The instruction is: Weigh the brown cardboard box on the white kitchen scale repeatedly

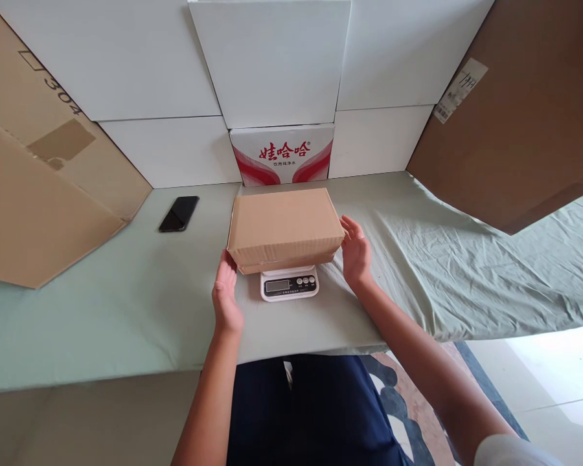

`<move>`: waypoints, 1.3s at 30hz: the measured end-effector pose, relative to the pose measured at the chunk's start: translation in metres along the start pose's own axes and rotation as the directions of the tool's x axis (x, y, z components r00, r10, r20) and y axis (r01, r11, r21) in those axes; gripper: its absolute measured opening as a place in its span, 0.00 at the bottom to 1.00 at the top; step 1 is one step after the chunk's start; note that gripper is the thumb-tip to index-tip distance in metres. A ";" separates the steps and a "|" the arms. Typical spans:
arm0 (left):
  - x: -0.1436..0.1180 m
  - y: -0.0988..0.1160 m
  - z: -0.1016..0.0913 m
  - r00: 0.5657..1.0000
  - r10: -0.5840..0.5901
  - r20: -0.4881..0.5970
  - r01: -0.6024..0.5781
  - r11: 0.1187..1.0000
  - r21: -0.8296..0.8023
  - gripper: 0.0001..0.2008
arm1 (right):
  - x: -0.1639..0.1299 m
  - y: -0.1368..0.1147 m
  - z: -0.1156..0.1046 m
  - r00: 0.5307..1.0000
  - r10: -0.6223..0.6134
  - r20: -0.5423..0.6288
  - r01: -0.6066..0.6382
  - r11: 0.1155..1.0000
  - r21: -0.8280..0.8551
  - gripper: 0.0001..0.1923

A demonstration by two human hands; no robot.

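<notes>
A closed brown cardboard box [284, 225] rests on a small white digital scale [289, 284] in the middle of the table. My left hand [226, 294] lies flat against the box's left near corner, fingers pointing away from me. Beside the box's right end, my right hand [354, 252] is spread, its fingertips touching or almost touching the side. Neither hand wraps around the box. The scale's display and buttons stick out in front of the box.
A pale green cloth [126, 298] covers the table. A black phone [179, 213] lies at the left. Large brown cardboard sheets [39, 194] [525, 123] lean at both sides. White boxes [272, 58] and a red-printed carton [282, 155] stand behind.
</notes>
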State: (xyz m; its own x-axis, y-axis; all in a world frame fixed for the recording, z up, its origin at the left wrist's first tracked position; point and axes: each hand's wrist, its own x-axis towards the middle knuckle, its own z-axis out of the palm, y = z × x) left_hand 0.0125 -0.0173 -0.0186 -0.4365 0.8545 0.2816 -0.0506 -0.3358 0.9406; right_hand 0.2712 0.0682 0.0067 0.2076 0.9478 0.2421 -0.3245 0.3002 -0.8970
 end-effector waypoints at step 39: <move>0.142 -0.030 0.042 0.988 -0.118 0.100 0.128 0.987 -0.099 0.45 | 0.081 0.026 0.063 0.951 -0.214 0.222 0.253 0.954 -0.162 0.46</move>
State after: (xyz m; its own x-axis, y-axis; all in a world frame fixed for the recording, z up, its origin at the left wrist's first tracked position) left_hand -0.0099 0.1307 0.0016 -0.3350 0.9237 0.1861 -0.1949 -0.2612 0.9454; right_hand 0.2208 0.1593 0.0260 0.0624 0.8611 0.5046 -0.1080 0.5085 -0.8543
